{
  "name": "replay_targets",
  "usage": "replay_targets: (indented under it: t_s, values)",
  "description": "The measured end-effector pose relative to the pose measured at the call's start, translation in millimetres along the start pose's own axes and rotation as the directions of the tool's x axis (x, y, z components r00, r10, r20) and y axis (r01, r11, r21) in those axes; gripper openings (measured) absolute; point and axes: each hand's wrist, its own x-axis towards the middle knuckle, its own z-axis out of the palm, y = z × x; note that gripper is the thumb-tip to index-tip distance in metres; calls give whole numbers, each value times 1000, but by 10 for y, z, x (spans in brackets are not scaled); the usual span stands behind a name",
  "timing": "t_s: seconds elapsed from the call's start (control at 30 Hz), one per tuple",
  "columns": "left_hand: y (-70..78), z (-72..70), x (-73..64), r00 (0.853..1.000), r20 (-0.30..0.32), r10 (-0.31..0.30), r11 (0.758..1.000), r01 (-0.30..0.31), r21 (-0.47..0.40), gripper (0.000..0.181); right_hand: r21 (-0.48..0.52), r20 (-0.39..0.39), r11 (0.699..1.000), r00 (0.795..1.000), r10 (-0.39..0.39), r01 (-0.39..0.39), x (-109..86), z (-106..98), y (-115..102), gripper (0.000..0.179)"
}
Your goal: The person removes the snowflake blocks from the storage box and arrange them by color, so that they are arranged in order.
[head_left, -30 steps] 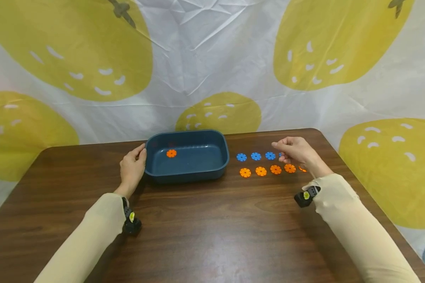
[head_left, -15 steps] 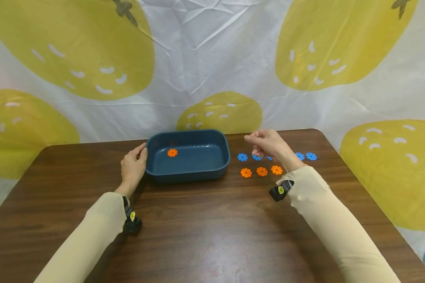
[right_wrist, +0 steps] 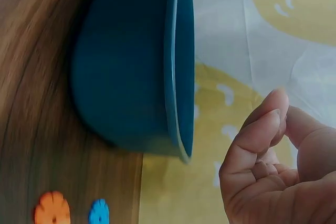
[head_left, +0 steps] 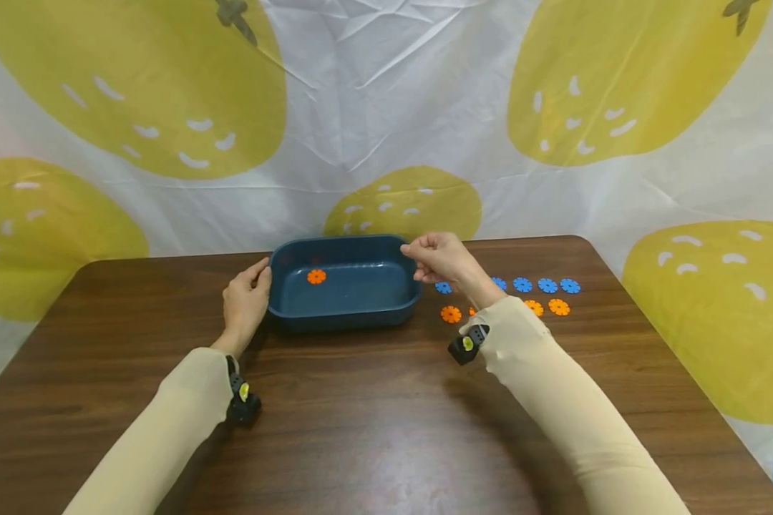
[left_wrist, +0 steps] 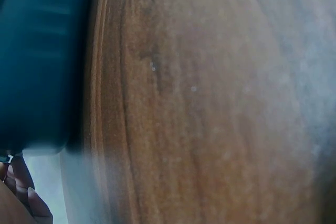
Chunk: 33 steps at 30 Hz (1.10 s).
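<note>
A dark blue rectangular tub (head_left: 348, 321) stands near the table's back edge. My left hand (head_left: 245, 304) holds its left end, thumb and fingers at the rim. Inside the tub lies one orange notched plastic disc (head_left: 316, 276). My right hand (head_left: 443, 259) is raised at the tub's right end, thumb and index fingertips meeting. No disc shows between those fingertips in the right wrist view; whether something small is hidden there I cannot tell. To the right of the tub lie a row of blue notched discs (head_left: 547, 285) and a row of orange notched discs (head_left: 559, 307), partly covered by the right hand and wrist.
The brown wooden table (head_left: 361, 415) carries everything. Behind it hangs a white cloth (head_left: 386, 129) with large yellow fruit prints, close to the tub's back wall. A black camera (head_left: 469, 344) is strapped to the right wrist.
My right hand has moved left from above the disc rows to the tub's right rim, its fingertips still together. The left hand stays at the tub's left end.
</note>
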Motion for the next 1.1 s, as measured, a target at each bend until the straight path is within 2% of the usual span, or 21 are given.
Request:
replay_targets:
  t_s: [0.47, 0.73, 1.1]
  values:
    - [15, 47, -27, 1000, -1, 2, 1000, -2, -12, 40, 3, 34, 1000, 999, 18, -18, 155, 397, 9, 36]
    - [27, 83, -23, 1000, -22, 3, 1000, -4, -8, 38, -20, 30, 999, 998, 52, -51, 249, 548, 36, 35]
    - [36, 97, -30, 1000, -28, -5, 1000, 5, -4, 38, 15, 24, 998, 998, 66, -66, 367, 739, 100, 32]
